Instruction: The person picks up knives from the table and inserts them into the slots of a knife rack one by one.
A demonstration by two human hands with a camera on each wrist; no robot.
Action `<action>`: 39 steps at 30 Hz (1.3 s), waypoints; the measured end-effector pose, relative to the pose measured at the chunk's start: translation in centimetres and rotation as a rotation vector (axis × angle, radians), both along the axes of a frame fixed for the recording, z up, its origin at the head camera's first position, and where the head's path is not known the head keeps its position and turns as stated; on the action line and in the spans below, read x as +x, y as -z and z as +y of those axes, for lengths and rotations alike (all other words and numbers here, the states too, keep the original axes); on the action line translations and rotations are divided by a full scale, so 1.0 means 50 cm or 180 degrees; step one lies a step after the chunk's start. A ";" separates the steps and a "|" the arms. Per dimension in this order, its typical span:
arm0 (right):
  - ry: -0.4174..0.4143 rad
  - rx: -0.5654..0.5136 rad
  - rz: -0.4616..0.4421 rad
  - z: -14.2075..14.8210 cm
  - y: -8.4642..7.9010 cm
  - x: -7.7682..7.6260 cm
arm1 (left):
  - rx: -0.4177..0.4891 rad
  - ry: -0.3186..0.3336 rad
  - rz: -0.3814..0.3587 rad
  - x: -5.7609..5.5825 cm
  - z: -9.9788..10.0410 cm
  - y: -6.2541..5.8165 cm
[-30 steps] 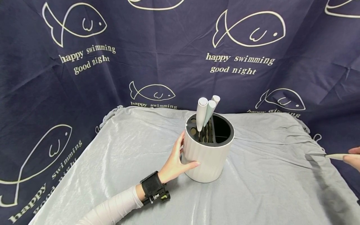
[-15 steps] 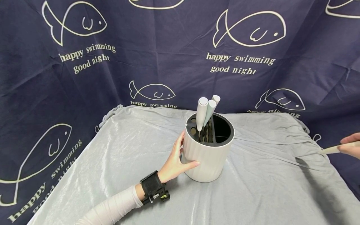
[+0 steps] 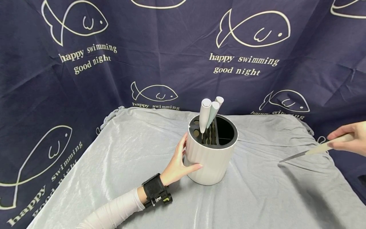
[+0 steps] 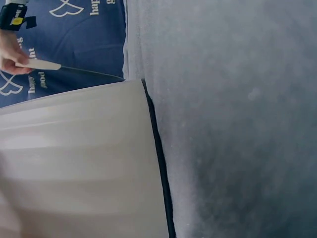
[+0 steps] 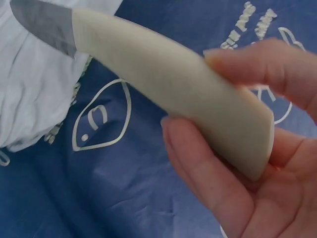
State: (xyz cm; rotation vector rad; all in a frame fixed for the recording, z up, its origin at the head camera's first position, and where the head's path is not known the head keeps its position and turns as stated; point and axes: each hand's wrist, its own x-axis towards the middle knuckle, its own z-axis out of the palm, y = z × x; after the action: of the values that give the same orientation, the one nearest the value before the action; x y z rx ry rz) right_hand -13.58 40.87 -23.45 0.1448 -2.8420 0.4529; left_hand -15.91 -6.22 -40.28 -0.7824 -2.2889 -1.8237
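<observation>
A white ribbed knife holder [image 3: 211, 167] with a black slotted top stands upright on the cloth in the head view. My left hand [image 3: 178, 167] grips its left side, thumb across the front and fingers behind. Two white handles [image 3: 205, 114] and a pale green handle [image 3: 213, 112] stick out of the top. To the right, my right hand [image 3: 349, 137] pinches a cream-handled knife [image 3: 318, 149], its blade pointing left and slightly down, apart from the holder. In the right wrist view, thumb and fingers clasp the knife handle [image 5: 148, 64]; only part of the blade shows.
Grey cloth [image 3: 257, 190] covers the table, wrinkled toward the back right. A dark blue curtain [image 3: 183, 57] printed with fish hangs behind it. The holder's top has a wide open compartment [image 3: 226, 130] on its right side.
My right hand has come further into view from the right edge, moving left and up with the knife, whose blade now points toward the holder. The left hand and holder stay in place.
</observation>
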 end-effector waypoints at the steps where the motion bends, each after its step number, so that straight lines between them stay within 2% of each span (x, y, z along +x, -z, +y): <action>1: -0.0049 0.0048 -0.0021 -0.008 -0.004 0.001 | 0.0000 -0.0002 -0.0006 0.000 0.000 0.000; 3: -0.0159 0.0113 -0.0018 -0.021 -0.011 0.002 | -0.0002 -0.0004 -0.0020 0.001 0.000 -0.001; 10: -0.0260 0.0271 -0.0240 -0.075 -0.036 0.014 | -0.0009 -0.0005 -0.0023 0.002 -0.001 -0.003; 13: -0.0438 0.0318 -0.0188 -0.092 -0.043 0.015 | -0.0007 -0.0006 -0.0034 0.002 -0.001 -0.003; 17: -0.0686 0.0201 -0.0088 -0.103 -0.049 0.014 | -0.0008 -0.0011 -0.0053 0.003 -0.001 -0.003; 25: -0.1470 -0.0589 -0.0250 -0.115 -0.057 0.009 | -0.0036 -0.0024 -0.0067 0.005 -0.002 -0.003; 35: -0.1923 -0.0757 -0.0498 -0.150 -0.062 0.007 | 0.0002 -0.0036 -0.0098 0.004 0.001 -0.004; 39: -0.2104 -0.0690 -0.0553 -0.156 -0.061 0.003 | 0.0058 -0.0164 -0.0002 0.008 0.002 -0.006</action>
State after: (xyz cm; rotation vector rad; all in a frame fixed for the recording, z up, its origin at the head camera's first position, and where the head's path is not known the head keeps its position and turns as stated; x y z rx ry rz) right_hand -13.41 33.06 -20.40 1.0600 -2.8215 0.9333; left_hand -15.50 -6.10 -39.96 -0.7138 -2.2676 -1.8203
